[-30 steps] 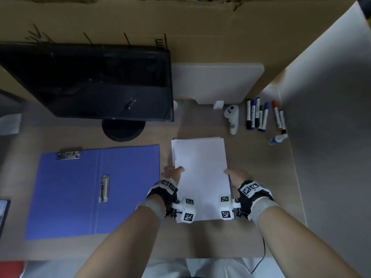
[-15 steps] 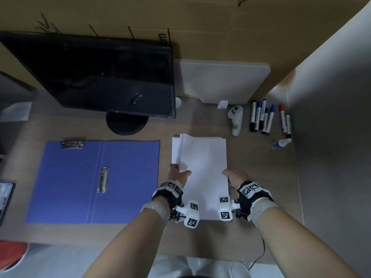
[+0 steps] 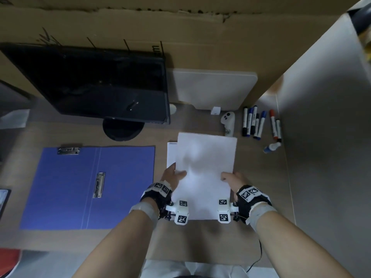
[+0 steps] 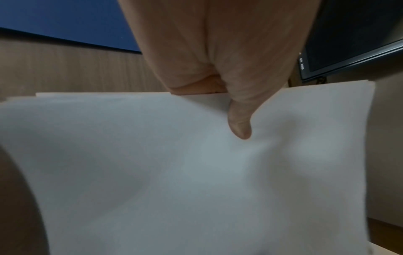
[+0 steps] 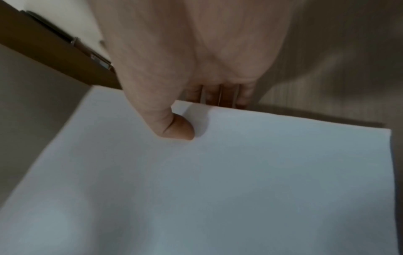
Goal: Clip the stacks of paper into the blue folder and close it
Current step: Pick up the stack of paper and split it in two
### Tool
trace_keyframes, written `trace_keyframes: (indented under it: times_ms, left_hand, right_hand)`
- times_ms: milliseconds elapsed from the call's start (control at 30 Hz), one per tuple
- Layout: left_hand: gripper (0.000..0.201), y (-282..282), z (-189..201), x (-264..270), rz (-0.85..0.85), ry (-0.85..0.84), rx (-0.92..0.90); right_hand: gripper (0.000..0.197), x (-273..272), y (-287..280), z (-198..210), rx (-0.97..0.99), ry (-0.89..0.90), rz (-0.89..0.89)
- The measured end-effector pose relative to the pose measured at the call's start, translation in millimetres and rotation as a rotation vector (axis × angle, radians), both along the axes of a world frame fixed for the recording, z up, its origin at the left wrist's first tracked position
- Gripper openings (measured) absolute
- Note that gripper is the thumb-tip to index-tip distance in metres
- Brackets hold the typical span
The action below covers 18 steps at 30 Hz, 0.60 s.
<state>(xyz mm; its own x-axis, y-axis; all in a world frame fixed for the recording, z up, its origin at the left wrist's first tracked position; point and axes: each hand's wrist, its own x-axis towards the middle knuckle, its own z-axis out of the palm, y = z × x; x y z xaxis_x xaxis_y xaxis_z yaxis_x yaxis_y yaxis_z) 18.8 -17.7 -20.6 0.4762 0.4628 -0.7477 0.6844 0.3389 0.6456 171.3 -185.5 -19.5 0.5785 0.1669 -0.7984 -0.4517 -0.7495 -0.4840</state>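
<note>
Head view: both hands (thumbs on top) pinch paper stack (image 3: 204, 169).

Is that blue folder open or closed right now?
Open. The folder lies spread flat on the desk, both covers showing, its clips exposed and holding no paper.

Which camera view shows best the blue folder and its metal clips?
The head view: the blue folder lies open and whole on the desk, with both metal clips visible. The left wrist view shows only a dark blue corner of it behind the left hand. The right wrist view shows nothing of it.
</note>
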Motion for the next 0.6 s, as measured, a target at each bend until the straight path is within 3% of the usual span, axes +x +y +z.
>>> trace_keyframes:
  times_ms: [100,167,200,300,400,500,600]
  left_hand:
    - [0.036,-0.9,11.9,2.2,0.077,-0.078,0.039]
    - [0.037,1.1,19.1,4.6,0.124,-0.138,0.054]
    - [0.035,3.6,27.1,7.5,0.148,-0.165,0.059]
    - [0.033,15.3,67.9,18.1,0.31,-0.2,0.084]
    - [0.009,25.5,94.0,22.4,0.412,-0.167,0.126]
    - [0.018,29.2,95.3,15.2,0.414,-0.151,0.179]
    - [0.022,21.4,86.7,1.8,0.368,-0.148,0.203]
  right_hand:
    - [0.031,6.7,-0.3,-1.6,0.114,0.012,-0.081]
    - [0.036,15.1,3.4,-10.4,0.197,0.015,-0.099]
    - [0.037,13.3,12.5,8.7,0.229,0.01,-0.105]
    - [0.018,13.5,35.5,48.2,0.323,-0.064,-0.168]
    - [0.014,11.9,54.3,74.9,0.46,-0.111,-0.218]
    - [0.019,6.5,58.4,76.1,0.512,-0.123,-0.209]
    - [0.025,-1.5,51.4,64.4,0.422,-0.07,-0.14]
